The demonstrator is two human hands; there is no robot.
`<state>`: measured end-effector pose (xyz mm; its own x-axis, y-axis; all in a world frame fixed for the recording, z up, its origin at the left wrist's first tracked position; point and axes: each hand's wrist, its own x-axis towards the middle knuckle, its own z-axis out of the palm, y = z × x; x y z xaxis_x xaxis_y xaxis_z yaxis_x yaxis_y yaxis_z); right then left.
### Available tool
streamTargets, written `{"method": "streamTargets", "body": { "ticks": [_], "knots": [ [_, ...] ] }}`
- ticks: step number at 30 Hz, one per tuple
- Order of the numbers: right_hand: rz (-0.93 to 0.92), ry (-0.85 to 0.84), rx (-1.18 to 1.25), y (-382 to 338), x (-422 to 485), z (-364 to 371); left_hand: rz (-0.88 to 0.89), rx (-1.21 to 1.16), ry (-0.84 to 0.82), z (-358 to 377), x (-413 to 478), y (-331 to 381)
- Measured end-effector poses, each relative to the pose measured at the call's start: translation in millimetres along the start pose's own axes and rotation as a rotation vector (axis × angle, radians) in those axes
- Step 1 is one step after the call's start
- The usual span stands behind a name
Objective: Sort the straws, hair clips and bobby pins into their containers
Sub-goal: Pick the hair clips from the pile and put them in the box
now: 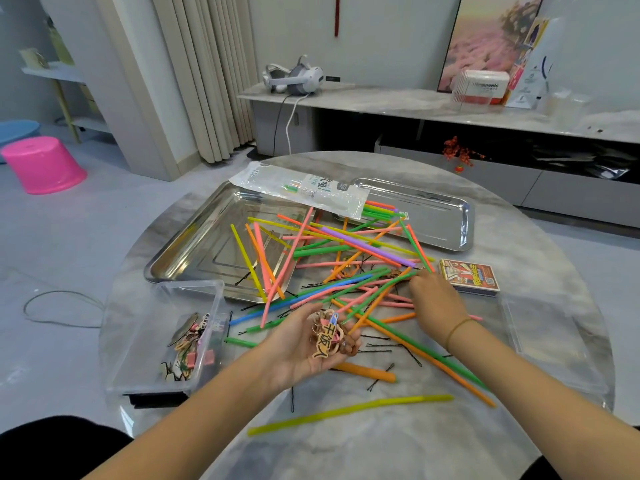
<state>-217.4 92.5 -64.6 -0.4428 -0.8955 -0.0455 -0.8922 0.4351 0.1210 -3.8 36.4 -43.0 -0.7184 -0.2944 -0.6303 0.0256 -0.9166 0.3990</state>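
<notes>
**Left palm full of clips, right hand down in the straws**

Here is the left hand [301, 344], turned palm up over the near middle of the round table [346, 455], fingers cupped round a bunch of hair clips [327, 336]. One long tan clip with lettering lies on top of the bunch.

Over to the right hand [436, 303], with a thin band on its wrist. It reaches forward, back of the hand up, and its fingertips [415, 277] dip into the pile right at a small brown clip [394, 273]. I cannot tell whether they have it pinched or are only touching it.

The straws [346, 258] sprawl everywhere: pink, green, orange, yellow, blue and one purple, criss-crossed over the table's middle. Several lie over the edge of the large steel tray [207, 244] at left, and a few reach the second tray [440, 216] behind. A straw packet [301, 188] lies across the two trays, with straw ends poking out of it.

Bobby pins [381, 345] lie loose on the tabletop, under and between the straws near both hands.

At the left edge stands a clear box [145, 341] with sorted clips [188, 344] heaped against its right wall. A second clear container [554, 341] stands at far right, just beside a printed card box [469, 275].
</notes>
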Motion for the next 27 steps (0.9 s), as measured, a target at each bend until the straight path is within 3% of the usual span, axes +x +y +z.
{"method": "streamTargets", "body": {
  "ticks": [7,14,17,22,24,27],
  "knots": [
    [0.04,0.071,0.163,11,7,5,-0.019,0.032,-0.004,-2,1,0],
    [0.075,0.105,0.054,13,5,5,-0.013,0.0,-0.017,-5,5,0],
    [0.07,0.252,0.066,13,4,5,-0.026,0.02,-0.007,-6,5,1],
    [0.069,0.378,0.304,6,8,-14,-0.006,0.043,0.022,-5,4,1],
    [-0.019,0.411,0.427,1,5,-23,0.002,0.048,0.031,-4,5,0],
    [-0.314,0.462,0.605,-11,-6,-32,0.0,0.051,0.04,-5,7,-1]
  ]
}}
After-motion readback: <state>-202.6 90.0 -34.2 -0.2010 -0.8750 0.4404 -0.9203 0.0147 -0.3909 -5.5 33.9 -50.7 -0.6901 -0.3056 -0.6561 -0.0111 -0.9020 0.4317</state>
